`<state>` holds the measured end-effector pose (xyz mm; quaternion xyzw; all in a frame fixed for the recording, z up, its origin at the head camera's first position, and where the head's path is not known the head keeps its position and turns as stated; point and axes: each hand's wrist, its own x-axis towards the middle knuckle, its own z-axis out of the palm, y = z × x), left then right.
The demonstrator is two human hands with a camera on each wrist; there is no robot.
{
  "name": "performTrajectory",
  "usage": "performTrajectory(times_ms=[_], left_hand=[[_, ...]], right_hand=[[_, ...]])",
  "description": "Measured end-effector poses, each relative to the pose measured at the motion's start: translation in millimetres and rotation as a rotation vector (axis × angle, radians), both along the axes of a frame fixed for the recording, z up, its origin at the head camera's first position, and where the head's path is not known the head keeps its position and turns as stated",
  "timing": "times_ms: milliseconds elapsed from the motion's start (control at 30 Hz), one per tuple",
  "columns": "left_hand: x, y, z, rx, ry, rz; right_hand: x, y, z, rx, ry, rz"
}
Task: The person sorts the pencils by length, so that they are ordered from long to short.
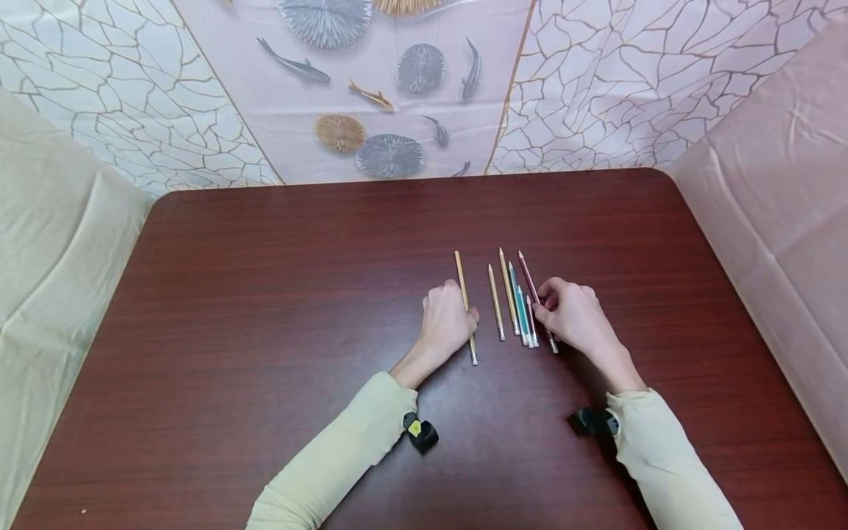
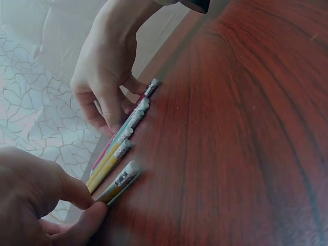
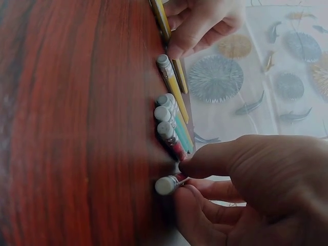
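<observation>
Several pencils lie side by side on the dark red table, erasers toward the person. The left hand (image 1: 448,318) pinches the leftmost yellow pencil (image 1: 460,272), which lies a little apart from the others. A dark red pencil (image 1: 525,271) at the right end is pinched by the right hand (image 1: 578,318). Between the hands are a short yellow pencil (image 1: 495,302), a longer yellow one (image 1: 506,283), teal ones (image 1: 523,316) and a short red one (image 1: 532,324). In the right wrist view, thumb and fingers hold the red pencil near its white eraser (image 3: 165,185).
The wooden table (image 1: 265,294) has a patterned cloth (image 1: 397,88) behind it and plain pale cloth at both sides. Black wrist devices (image 1: 422,436) are on both sleeves. A tiny pale speck (image 1: 83,511) lies at the table's front left.
</observation>
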<state>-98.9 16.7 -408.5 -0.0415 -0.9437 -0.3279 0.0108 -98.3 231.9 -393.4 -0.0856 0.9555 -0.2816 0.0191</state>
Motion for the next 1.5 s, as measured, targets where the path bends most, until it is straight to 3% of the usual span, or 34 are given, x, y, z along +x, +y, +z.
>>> performTrajectory(times_ms=[400, 967, 1500], left_hand=[[-2.4, -2.5, 0.5, 0.031, -0.043, -0.009], [-2.2, -8.5, 0.1, 0.035, 0.003, -0.02], [2.1, -21.5, 5.3, 0.07, -0.009, 0.0]], right_hand=[[-0.9, -1, -1.8, 0.035, 0.022, -0.015], [0.3, -3, -1.9, 0.017, 0.032, -0.041], [5.2, -13, 9.4, -0.027, 0.071, -0.02]])
